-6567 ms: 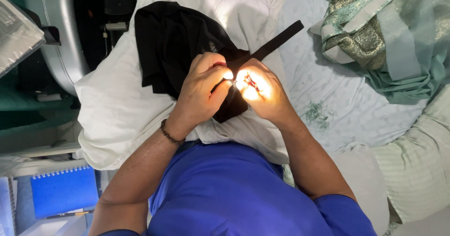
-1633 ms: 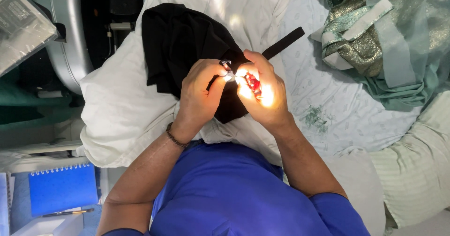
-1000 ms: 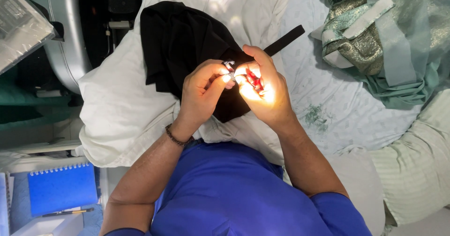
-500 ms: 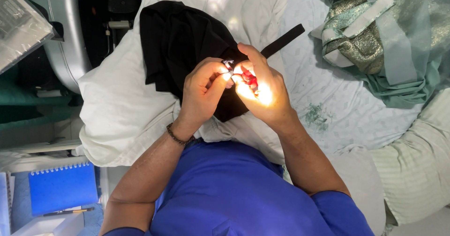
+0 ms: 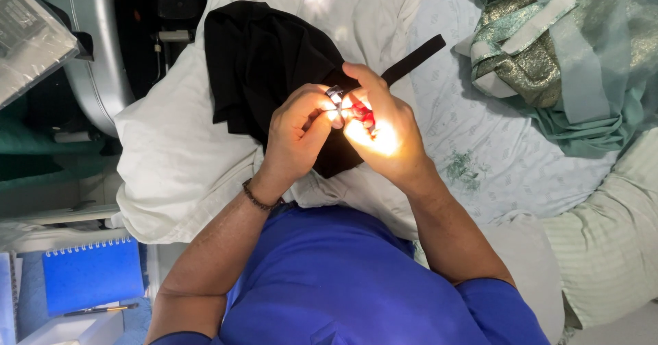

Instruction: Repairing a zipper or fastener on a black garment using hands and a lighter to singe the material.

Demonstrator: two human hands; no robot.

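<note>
My hands, left (image 5: 293, 134) and right (image 5: 384, 129), pinch a small clip (image 5: 336, 97) on the black cloth (image 5: 267, 64) together; glare hides it, so it may slip.

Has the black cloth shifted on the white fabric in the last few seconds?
No. The black cloth lies where it did on the white fabric, under both hands; small offsets look like camera motion.

A strong light falls from above on my right hand (image 5: 384, 136) and burns it out to a yellow-white glare. The white cloth (image 5: 178, 160) is bright too. The black cloth (image 5: 267, 64) loses detail. The left edge is dim, and the picture stays sharp.
</note>
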